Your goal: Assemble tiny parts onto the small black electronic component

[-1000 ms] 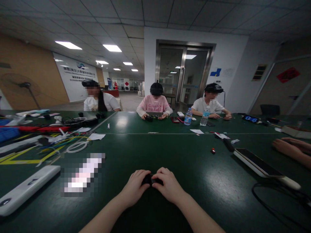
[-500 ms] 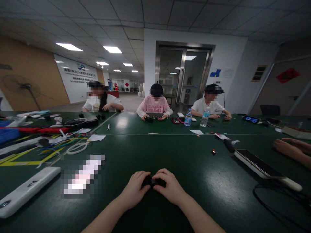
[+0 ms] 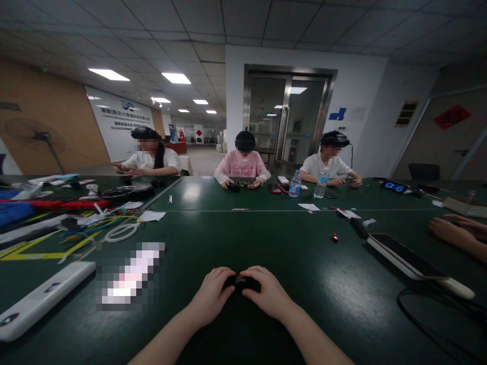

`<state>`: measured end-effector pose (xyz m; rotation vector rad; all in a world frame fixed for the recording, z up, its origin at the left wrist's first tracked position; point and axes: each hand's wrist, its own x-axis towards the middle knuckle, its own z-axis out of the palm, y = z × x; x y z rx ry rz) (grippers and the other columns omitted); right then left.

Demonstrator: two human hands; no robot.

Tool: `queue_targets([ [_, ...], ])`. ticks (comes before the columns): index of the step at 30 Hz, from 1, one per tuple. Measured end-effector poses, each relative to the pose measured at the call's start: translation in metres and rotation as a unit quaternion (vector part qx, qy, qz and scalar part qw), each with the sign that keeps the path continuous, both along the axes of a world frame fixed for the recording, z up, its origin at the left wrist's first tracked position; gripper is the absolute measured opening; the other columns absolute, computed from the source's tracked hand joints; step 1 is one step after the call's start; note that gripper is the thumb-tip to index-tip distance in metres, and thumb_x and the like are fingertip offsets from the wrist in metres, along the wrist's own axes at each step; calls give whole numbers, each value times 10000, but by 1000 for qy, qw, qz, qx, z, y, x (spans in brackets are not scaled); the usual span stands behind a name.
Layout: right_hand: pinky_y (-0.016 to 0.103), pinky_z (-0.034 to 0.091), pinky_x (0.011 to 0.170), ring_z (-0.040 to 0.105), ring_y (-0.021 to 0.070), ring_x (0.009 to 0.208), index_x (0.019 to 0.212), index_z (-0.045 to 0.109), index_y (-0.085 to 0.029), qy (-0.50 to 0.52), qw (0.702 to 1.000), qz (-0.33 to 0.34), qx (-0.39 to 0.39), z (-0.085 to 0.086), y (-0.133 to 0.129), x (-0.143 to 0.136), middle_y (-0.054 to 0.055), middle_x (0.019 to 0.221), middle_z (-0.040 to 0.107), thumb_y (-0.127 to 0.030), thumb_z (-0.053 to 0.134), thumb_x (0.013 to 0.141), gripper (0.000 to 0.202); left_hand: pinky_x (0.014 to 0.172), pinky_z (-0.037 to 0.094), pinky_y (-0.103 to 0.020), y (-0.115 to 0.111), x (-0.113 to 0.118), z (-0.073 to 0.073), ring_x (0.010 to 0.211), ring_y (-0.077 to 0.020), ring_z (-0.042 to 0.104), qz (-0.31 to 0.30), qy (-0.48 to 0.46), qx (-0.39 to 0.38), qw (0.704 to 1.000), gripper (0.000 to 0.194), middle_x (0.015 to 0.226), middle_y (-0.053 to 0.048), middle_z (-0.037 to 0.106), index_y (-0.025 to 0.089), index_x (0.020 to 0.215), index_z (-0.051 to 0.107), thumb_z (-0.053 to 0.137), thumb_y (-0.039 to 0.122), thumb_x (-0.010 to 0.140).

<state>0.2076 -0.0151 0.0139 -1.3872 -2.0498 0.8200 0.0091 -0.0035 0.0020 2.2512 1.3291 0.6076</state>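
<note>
L hand point(image 3: 210, 296) & R hand point(image 3: 268, 293), both curled near-closed, grip opp. ends of small blk item point(image 3: 239, 284) btwn them, over worktop point(image 3: 243, 235); uneven pull on that pinch could make it slip

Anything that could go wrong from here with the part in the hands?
1. The black object is held between the left hand and right hand, with fingers covering part of it; a slip could go unnoticed, dark on a dark green table.
2. The small red item lies loose; a wide right-arm sweep might knock it.
3. The looped black cable might snag that arm if it swings right.
</note>
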Motion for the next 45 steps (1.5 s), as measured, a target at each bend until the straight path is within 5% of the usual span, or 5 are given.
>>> queue_targets([
  [14,351,393,882,527,204,1005,995,629,-289,7,1000,12,20,-1,2,0,11,1031,609,-262,632,727,270,979,344,-412,1,1,-5,1136,-260,457,5,3,2,1000,448,1214,-91,542,196,1205,502,574,283,772],
  [26,383,398,882,526,220,1018,1024,617,-303,21,999,15,20,-3,3,1,7,1038,613,-273,637,727,299,911,378,-384,-1,1,-1,1046,-251,498,-2,-29,-1,1000,305,1103,-67,573,203,1029,556,604,208,728],
  [40,343,438,878,559,195,971,1045,593,-245,123,992,-14,12,6,-3,-1,18,1028,613,-195,629,720,331,949,385,-369,-2,-1,-3,1095,-233,499,-26,-148,-49,987,497,1195,-65,529,240,1231,417,581,234,762],
  [45,333,449,862,561,186,965,1038,590,-264,135,991,3,0,4,-4,-1,5,1023,600,-198,625,729,318,832,436,-331,-4,-1,4,942,-212,557,-34,-140,-70,987,346,1030,-44,576,213,1085,507,600,247,754],
])
